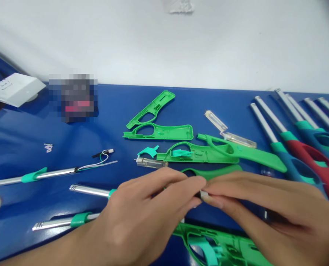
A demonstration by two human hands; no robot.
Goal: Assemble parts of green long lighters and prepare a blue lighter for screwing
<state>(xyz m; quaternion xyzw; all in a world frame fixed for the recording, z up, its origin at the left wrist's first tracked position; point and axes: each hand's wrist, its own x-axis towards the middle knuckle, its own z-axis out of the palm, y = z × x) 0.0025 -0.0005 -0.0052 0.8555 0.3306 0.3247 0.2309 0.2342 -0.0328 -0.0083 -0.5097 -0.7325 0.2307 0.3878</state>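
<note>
Near the middle, the fingertips of my left hand (150,207) and my right hand (275,207) meet, pinching a small black-and-white part (203,194) mostly hidden by the fingers. Just below them lies a green lighter handle half (233,244) with a teal trigger (205,249) in it. Beyond my fingers is another green handle piece (219,171), partly covered. A lighter tube (91,190) and a second lighter tube (53,222), both with teal or green collars, lie left of my left hand, which hides their ends.
Green handle halves (170,133) and clear fuel tanks (239,139) lie farther back. At right are several assembled lighters (305,155). A wired lighter tube (53,173), small white pieces (48,147), a pixelated object (78,98) and a white box (17,88) are left.
</note>
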